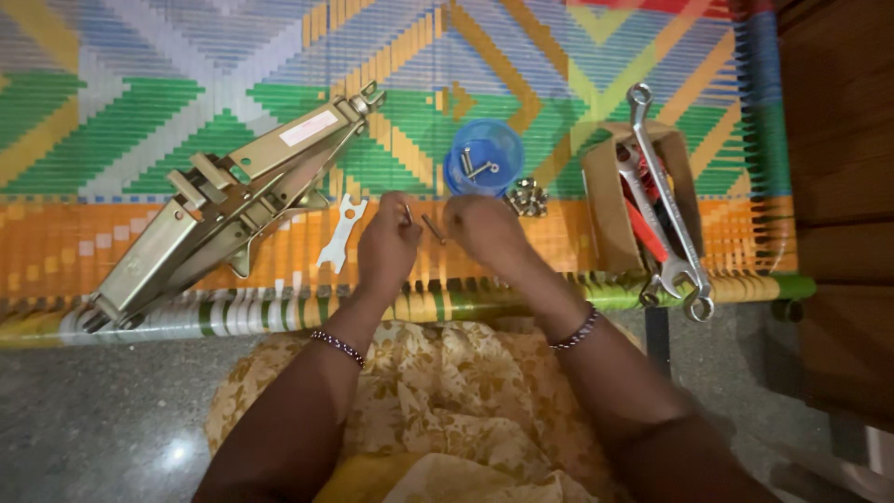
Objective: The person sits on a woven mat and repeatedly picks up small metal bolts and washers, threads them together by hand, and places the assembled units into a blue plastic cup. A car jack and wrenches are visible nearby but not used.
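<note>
Pinching a bolt (433,228) in right hand (481,228), another bolt (407,214) in left hand (388,247), beside blue cup (484,156), nuts (526,197).

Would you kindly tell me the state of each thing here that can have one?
Metal scissor jack: folded flat, lying on the woven surface.
Round blue plastic container: open, bolts inside.
Brown cardboard box: open, wrenches sticking out.
Long silver combination wrench: resting across the box.
Left hand: pinching a small bolt.
Right hand: closed beside a dark bolt.
</note>
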